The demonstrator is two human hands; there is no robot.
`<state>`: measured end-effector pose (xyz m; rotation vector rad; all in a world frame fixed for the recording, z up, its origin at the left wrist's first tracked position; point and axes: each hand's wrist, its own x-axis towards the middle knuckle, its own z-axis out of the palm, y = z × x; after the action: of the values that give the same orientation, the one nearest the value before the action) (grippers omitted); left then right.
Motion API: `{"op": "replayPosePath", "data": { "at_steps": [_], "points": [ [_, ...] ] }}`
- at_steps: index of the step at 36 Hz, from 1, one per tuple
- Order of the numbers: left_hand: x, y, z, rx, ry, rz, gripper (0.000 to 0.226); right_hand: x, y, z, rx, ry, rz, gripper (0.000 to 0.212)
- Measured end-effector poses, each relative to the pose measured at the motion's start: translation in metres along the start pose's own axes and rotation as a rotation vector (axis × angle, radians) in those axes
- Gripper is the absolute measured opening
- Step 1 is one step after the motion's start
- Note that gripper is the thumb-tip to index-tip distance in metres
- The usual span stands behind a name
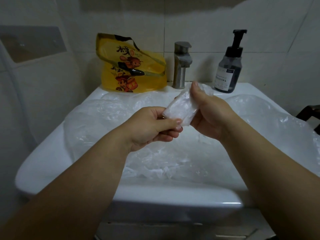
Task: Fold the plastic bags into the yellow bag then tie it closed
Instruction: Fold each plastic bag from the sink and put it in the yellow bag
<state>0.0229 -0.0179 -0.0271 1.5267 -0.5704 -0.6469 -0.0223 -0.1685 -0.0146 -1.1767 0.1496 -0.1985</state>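
A small folded clear plastic bag (180, 110) is held in the air above the sink, between both hands. My left hand (152, 129) pinches its lower left end with thumb and fingers. My right hand (209, 111) grips its upper right end, thumb pointing up. The yellow bag (131, 66), printed with cartoon figures and fitted with dark handles, stands slumped at the back left of the basin rim, beside the tap. Several loose clear plastic bags (107, 115) lie spread over the sink below my hands.
The white sink (45, 163) fills the middle of the view. A metal tap (181, 64) stands at the back centre. To its right stands a dark pump bottle (228, 66). A dark object (310, 113) shows at the right edge. Tiled wall behind.
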Motion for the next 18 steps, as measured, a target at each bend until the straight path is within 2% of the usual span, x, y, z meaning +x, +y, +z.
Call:
{"op": "replayPosePath", "data": {
  "at_steps": [3,7,10,13,16,18],
  "points": [
    [0.0008,-0.0019,-0.0003,0.0,0.028,0.02,0.006,0.0006,0.001,-0.0005,0.001,-0.006,-0.011,0.04],
    [0.0026,-0.0035,-0.0019,-0.024,0.126,0.065,0.002,-0.0018,0.0006,-0.0019,-0.059,-0.109,0.029,0.047],
    [0.0034,-0.0033,-0.0029,0.002,0.158,0.051,0.005,-0.0007,0.0041,-0.002,-0.165,-0.05,-0.01,0.03],
    [0.0043,-0.0043,-0.0041,0.071,0.118,-0.016,0.026,0.0014,0.0043,-0.0067,-0.243,0.05,-0.071,0.03],
    [0.0073,-0.0048,-0.0058,0.049,0.136,-0.031,0.058,0.0008,0.0046,-0.0074,-0.312,0.017,-0.06,0.029],
    [0.0078,-0.003,-0.0062,0.019,0.193,0.015,0.047,-0.0005,0.0077,-0.0043,-0.391,-0.016,-0.047,0.032]
  ]
}}
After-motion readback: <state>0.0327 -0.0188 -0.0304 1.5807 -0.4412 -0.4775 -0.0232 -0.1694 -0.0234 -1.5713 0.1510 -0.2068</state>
